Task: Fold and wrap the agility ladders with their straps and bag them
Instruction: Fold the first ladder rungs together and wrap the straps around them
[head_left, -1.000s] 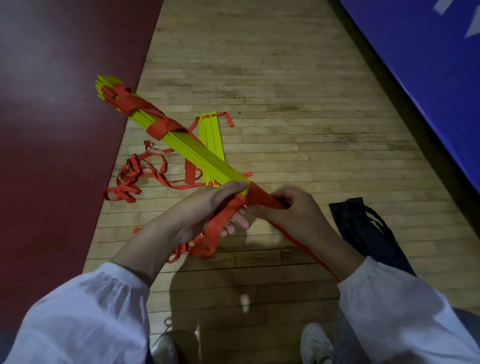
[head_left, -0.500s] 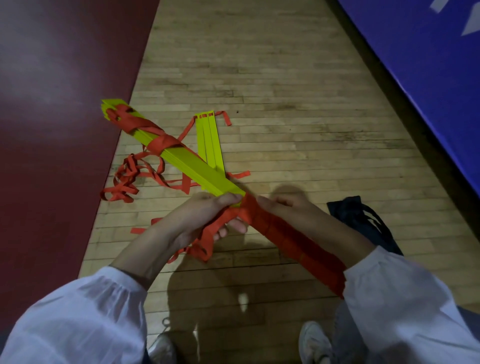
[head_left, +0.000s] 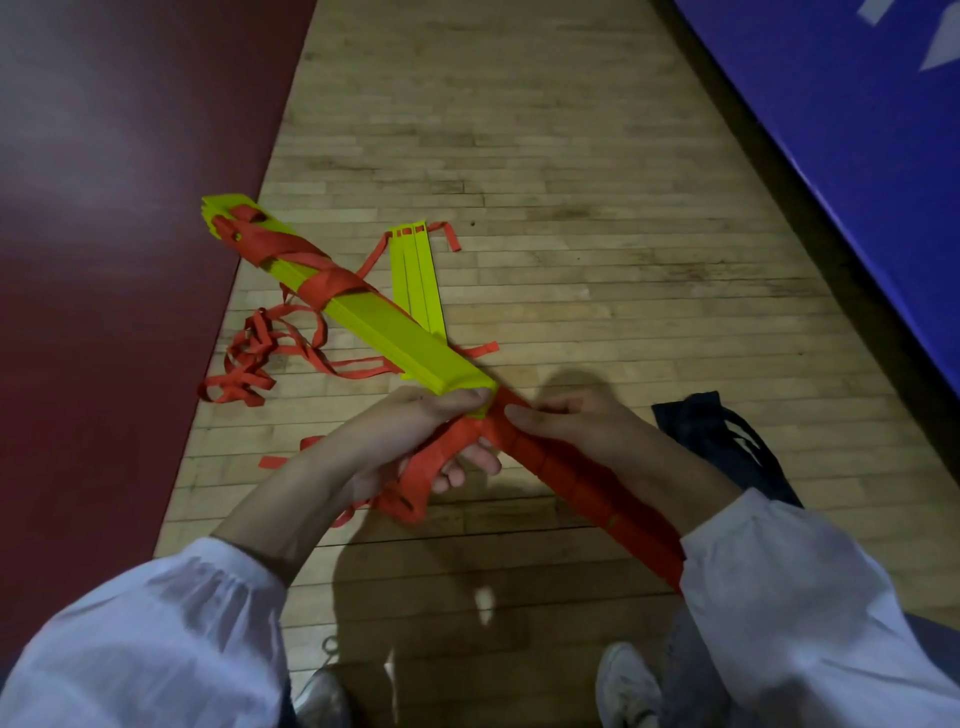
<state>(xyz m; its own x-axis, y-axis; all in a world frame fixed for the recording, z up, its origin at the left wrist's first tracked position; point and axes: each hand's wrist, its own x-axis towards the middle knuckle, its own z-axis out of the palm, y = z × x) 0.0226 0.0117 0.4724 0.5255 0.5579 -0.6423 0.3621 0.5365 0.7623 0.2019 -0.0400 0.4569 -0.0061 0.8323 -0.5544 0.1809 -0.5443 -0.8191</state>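
Head view: the left hand (head_left: 415, 436) grips the near end of the ladder bundle (head_left: 395, 332), and the right hand (head_left: 571, 426) pinches the red strap (head_left: 566, 478) just beside it. Thin a second ago, the strap now lies flat (next wrap likely). The bag (head_left: 727, 441) waits right of that end.

We stand on a pale wooden plank floor (head_left: 571, 182), dimly lit. A dark red surface (head_left: 104, 208) borders it on our left, a blue panel (head_left: 857, 130) with white marks on our right.
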